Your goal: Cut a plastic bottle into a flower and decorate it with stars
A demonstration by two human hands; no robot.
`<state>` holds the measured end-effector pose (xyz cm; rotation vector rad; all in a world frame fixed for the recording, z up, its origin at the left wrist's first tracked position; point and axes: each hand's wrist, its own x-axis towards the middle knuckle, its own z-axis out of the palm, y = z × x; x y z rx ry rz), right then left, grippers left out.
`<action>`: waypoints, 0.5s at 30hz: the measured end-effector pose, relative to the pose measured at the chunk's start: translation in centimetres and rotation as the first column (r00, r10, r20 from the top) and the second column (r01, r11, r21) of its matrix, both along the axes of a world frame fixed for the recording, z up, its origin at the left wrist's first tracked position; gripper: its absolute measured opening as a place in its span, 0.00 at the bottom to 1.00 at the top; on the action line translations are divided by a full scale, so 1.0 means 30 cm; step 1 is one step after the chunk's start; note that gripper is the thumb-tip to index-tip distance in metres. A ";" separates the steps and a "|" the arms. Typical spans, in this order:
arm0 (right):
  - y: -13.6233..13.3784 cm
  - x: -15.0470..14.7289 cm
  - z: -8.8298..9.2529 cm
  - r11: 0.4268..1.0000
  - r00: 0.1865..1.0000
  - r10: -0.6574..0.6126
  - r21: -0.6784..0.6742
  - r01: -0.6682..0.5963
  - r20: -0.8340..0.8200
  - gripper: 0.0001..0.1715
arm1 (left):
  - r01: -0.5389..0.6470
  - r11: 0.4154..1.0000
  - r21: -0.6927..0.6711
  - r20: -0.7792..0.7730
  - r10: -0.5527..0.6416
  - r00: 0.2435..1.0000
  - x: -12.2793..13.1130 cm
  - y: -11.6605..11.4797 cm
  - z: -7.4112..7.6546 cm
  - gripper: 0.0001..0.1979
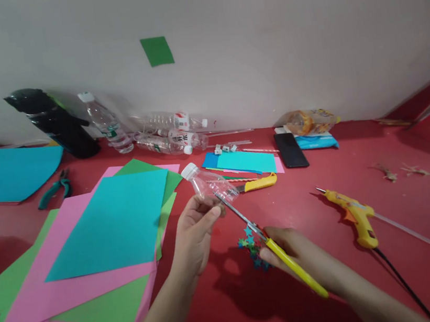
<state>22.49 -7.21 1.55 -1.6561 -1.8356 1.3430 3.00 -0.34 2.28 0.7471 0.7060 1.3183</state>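
Note:
My left hand (198, 232) pinches the cut edge of a clear plastic bottle top (215, 184) with a white cap, held above the red table. In my right hand (294, 251) is a pair of scissors (276, 250) with yellow handles, its fingers wrapped round them. The scissor blades reach up to the bottle piece, close by my left fingertips; whether they bite into the plastic I cannot tell. Below the scissors lie several small blue and green paper stars (250, 241), partly hidden by my right hand.
Coloured paper sheets (112, 222) spread over the left side, with teal pliers (56, 190) behind. Plastic bottles (109, 124) and a black flask (57, 123) stand or lie along the wall. A yellow utility knife (259, 182), a phone (291, 150) and a yellow glue gun (352, 214) lie rightward.

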 end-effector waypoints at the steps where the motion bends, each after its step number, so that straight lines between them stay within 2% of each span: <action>1: 0.001 0.000 0.000 1.000 1.000 -0.002 -0.002 0.002 -0.001 0.22 | 0.004 1.000 -0.005 -0.003 -0.004 1.000 -0.001 0.000 -0.001 0.06; 11: 0.025 -0.009 0.016 1.000 0.999 0.002 0.008 -0.001 -0.053 0.22 | 0.059 0.998 -0.024 0.048 -0.058 0.997 -0.015 0.007 0.000 0.07; 15: 0.029 -0.004 0.012 1.000 0.999 0.002 -0.004 -0.002 -0.039 0.20 | 0.110 0.991 -0.073 0.164 -0.097 0.982 -0.028 0.021 -0.014 0.05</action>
